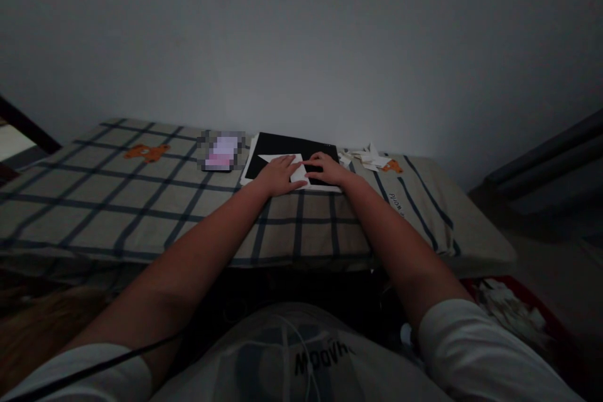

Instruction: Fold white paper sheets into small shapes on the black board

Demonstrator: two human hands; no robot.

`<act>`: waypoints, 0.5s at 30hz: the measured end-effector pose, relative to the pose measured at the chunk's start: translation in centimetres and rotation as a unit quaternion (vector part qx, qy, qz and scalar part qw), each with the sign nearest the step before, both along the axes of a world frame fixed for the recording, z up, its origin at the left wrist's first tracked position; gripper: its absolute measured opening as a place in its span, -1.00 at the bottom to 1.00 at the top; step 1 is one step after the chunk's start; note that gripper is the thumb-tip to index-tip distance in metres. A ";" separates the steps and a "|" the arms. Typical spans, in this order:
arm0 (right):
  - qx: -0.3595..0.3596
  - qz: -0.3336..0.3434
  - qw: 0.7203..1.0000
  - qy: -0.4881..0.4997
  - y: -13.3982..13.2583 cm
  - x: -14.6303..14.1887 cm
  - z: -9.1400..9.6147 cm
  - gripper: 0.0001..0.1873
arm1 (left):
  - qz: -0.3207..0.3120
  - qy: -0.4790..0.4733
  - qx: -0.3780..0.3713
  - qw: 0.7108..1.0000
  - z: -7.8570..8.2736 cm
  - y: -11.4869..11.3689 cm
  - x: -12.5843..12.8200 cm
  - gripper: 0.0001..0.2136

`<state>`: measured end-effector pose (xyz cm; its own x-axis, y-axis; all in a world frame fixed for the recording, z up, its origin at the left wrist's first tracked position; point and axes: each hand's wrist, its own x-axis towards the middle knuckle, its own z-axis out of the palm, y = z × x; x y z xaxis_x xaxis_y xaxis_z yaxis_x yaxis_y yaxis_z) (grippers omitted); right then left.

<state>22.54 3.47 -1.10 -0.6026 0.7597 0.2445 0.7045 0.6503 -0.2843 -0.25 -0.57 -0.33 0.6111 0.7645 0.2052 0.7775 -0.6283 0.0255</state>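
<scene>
A white sheet of folded paper (300,176) with a pointed left corner lies on a black flat board or folder (292,143). My left hand (281,176) rests on the paper with its fingers spread, covering much of it. From the right, my right hand (326,169) reaches to the paper's right edge, its fingers bent a little and apart, the fingertips at or touching that edge. Below the black board, the edges of white sheets (248,166) show. Neither hand grips anything that I can see.
A phone (221,152), blurred out, lies on the checked tablecloth (155,201) left of the board. To the right sit folded white paper pieces (370,157). A wall stands behind the table. A red container (541,314) with pale crumpled things is on the floor at right.
</scene>
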 end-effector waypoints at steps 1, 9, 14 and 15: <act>-0.007 0.008 1.000 0.008 -0.1 0.2 -0.1 -0.48 | -0.002 -0.003 -0.001 1.000 0.0 0.0 0.0 -0.26; -0.073 0.024 0.997 0.006 -1.9 1.1 0.7 -0.55 | -0.001 -0.020 -0.010 1.000 -0.1 0.1 -0.2 -0.21; -0.091 0.016 0.996 0.002 -2.5 0.9 0.8 -0.55 | 0.001 -0.017 -0.018 1.000 -0.2 0.2 -0.2 -0.19; -0.088 0.000 0.996 0.008 -2.5 0.9 0.7 -0.56 | 0.003 -0.019 -0.017 1.000 -0.2 0.2 -0.2 -0.19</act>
<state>23.41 0.96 -0.36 -0.6003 0.7912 0.1168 0.6989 0.5899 -0.4044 -0.45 -0.39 -0.50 0.5990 0.7750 0.2015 0.7792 -0.6221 0.0763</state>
